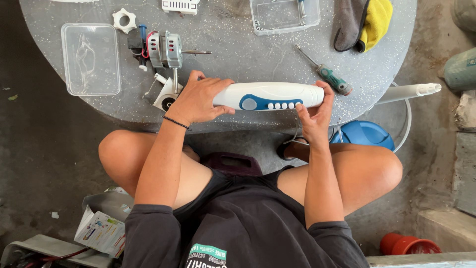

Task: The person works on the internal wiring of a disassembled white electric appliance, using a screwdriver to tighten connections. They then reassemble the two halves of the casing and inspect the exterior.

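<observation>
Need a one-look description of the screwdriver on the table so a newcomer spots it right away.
On the round grey speckled table, look just beyond the right hand, which holds one end of the long white plastic housing with blue button panel. The green-handled screwdriver lies there diagonally. It is the only slim metal-shafted tool with a green handle.

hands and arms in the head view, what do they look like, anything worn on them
Both arms are bare from just above the elbow down, with dark short sleeves ending there. The left hand has a thin black band around its wrist. The right hand wears nothing: no glove, watch or ring shows.
</observation>
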